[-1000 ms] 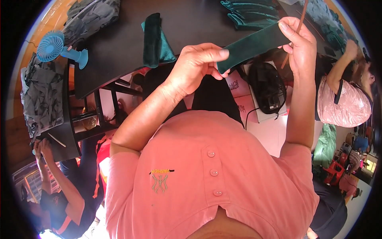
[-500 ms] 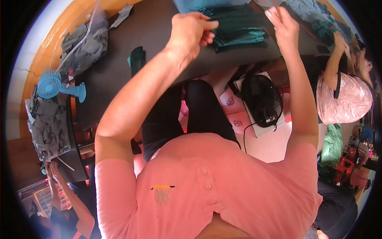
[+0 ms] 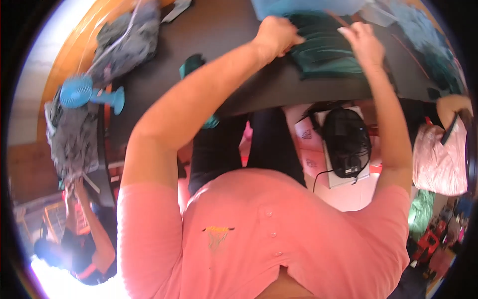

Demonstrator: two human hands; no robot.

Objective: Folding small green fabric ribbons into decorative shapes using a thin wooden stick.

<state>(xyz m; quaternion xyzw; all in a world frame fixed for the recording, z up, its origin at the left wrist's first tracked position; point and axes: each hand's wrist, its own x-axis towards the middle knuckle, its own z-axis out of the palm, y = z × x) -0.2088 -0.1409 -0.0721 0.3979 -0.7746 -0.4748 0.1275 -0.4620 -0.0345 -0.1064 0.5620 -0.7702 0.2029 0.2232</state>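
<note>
A stack of dark green folded cloth (image 3: 326, 52) lies on the dark table in front of me. My left hand (image 3: 280, 38) is closed at its left edge, fingers curled and thumb toward the cloth; what they grip, if anything, is hidden. Over the stack's right side, my right hand (image 3: 367, 46) is closed, with thumb and fingertips pinched at the near end of a thin reddish-brown strip (image 3: 336, 18). The strip slants away to the far left, across the top of the stack. Another dark green cloth piece (image 3: 192, 65) lies left, partly behind my left forearm.
Grey cloth (image 3: 132, 42) is heaped at the far left, near a small blue fan (image 3: 77, 91). Blue plastic (image 3: 308, 6) sits beyond the stack. Under the table stands a black fan (image 3: 346, 142). Co-workers sit at left and right; one's hands (image 3: 74, 189) work at grey cloth.
The whole view has shifted. My left hand has come closer to the stack's left edge, and my right hand has moved nearer over its right side. The strip now slants across the stack's far part.
</note>
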